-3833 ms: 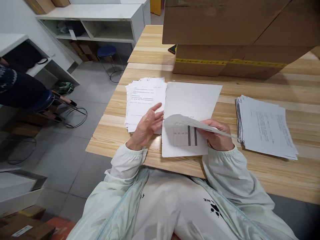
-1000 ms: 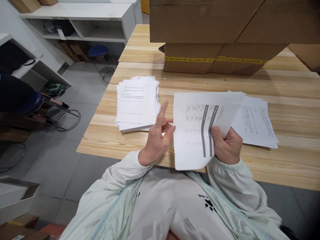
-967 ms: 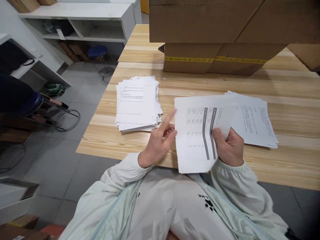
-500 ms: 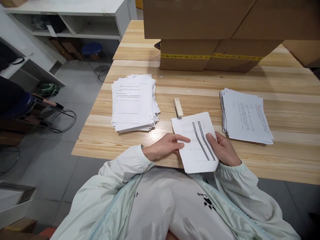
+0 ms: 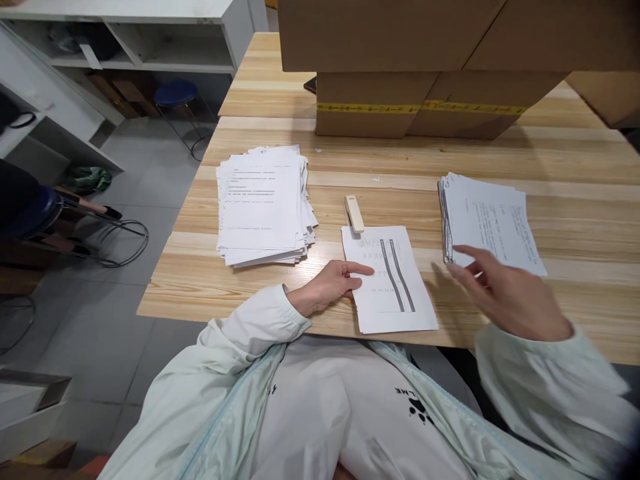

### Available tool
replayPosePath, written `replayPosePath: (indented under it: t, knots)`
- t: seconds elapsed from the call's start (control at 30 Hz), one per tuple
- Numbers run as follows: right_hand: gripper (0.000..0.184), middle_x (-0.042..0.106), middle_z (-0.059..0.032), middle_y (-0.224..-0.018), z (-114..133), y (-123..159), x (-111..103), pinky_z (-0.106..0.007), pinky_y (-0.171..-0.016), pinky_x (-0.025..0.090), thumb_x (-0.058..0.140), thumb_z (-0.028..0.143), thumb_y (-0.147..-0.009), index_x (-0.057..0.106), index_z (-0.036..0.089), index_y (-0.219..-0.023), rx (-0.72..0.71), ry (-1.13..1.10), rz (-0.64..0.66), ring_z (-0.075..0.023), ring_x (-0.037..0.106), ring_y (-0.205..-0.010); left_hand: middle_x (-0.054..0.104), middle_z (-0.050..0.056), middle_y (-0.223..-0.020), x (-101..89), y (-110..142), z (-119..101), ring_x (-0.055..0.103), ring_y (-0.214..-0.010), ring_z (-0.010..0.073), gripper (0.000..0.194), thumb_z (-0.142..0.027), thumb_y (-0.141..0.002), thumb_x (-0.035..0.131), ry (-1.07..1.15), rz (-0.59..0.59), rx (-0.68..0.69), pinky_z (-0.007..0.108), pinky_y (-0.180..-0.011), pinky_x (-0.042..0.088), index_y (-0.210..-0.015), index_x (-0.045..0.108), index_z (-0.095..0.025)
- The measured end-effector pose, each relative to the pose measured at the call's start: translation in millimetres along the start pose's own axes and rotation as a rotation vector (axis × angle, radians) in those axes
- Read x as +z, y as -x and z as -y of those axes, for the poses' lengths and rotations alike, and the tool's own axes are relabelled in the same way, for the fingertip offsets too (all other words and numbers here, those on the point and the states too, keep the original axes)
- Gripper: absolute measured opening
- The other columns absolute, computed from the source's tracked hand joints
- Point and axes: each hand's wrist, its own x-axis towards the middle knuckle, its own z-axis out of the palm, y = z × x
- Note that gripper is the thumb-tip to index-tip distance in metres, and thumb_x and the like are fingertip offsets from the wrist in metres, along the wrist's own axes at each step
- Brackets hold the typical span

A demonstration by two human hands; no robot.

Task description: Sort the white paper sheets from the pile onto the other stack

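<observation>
Printed paper sheets lie flat at the table's front edge, dark bands across the top page. My left hand grips their left edge, index finger and thumb on top; its other fingers are partly hidden. Just beyond them is a cream stapler, its near end close to or touching the top edge of the paper. On the right, my right hand hovers by the near left corner of a paper stack, holding nothing, with thumb and index finger apart. Whether its fingertips touch the stack I cannot tell.
A taller, uneven paper pile sits on the left of the wooden table. Large cardboard boxes are stacked at the back. Blue stools and white shelves stand left of the table.
My right hand has let go of the sheets and moved right to the other stack. The sheets have come down flat on the table, with my left hand still at their edge.
</observation>
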Motion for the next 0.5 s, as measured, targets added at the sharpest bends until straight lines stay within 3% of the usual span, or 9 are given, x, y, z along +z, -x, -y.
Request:
replayPosePath:
  t: [0.1,0.17,0.23,0.33,0.4,0.5]
  knots:
    - [0.05,0.073,-0.0043,-0.078,20,-29,-31,-0.035,-0.052,0.039,0.038,0.061,-0.096,0.067,0.028,-0.119,-0.132,0.034,-0.143,-0.0212,0.06,-0.055,0.066,0.002,-0.071,-0.4,-1,-1,0.057,-0.063,0.0075,0.041,-0.003,-0.077,0.06,0.021,0.005,-0.035,0.02,-0.061,0.041,-0.117,0.07,-0.008]
    - [0.041,0.074,-0.0053,-0.084,47,-62,-29,-0.034,-0.062,0.047,0.041,0.049,-0.099,0.07,0.023,-0.114,-0.243,-0.094,-0.205,-0.018,0.062,-0.062,0.065,0.001,-0.069,0.0,0,-1,0.057,-0.062,0.0075,0.043,-0.004,-0.078,0.061,0.017,0.009,-0.038,0.02,-0.061,0.042,-0.119,0.069,-0.008]
    - [0.04,0.075,-0.0091,-0.099,77,-102,-7,-0.037,-0.075,0.052,0.039,0.04,-0.101,0.07,0.018,-0.111,-0.344,-0.2,-0.175,-0.0209,0.066,-0.08,0.061,-0.002,-0.064,1.0,0,-2,0.055,-0.059,0.0068,0.042,-0.004,-0.079,0.061,0.013,0.006,-0.03,0.02,-0.061,0.041,-0.12,0.069,-0.008]
    - [0.041,0.069,-0.0156,-0.117,118,-153,44,-0.047,-0.094,0.048,0.035,0.034,-0.102,0.066,0.015,-0.119,-0.419,-0.199,-0.062,-0.03,0.059,-0.11,0.057,-0.004,-0.06,2.7,1,-4,0.054,-0.057,0.006,0.04,-0.002,-0.079,0.059,0.044,-0.011,-0.024,0.019,-0.061,0.04,-0.117,0.07,-0.006]
    - [0.042,0.064,-0.0165,-0.128,137,-171,77,-0.049,-0.103,0.042,0.032,0.032,-0.103,0.062,0.014,-0.126,-0.435,-0.206,-0.003,-0.0315,0.052,-0.121,0.055,-0.005,-0.057,3.2,0,-5,0.052,-0.054,0.0056,0.039,0.001,-0.079,0.057,0.077,-0.019,-0.03,0.019,-0.058,0.038,-0.116,0.069,-0.005]
    - [0.045,0.057,-0.0184,-0.139,151,-176,111,-0.051,-0.106,0.038,0.029,0.033,-0.103,0.056,0.013,-0.133,-0.429,-0.178,0.061,-0.0333,0.043,-0.13,0.051,-0.007,-0.052,2.5,-2,-4,0.047,-0.049,0.0047,0.041,0.004,-0.079,0.054,0.094,-0.011,-0.034,0.018,-0.052,0.032,-0.117,0.068,-0.004]
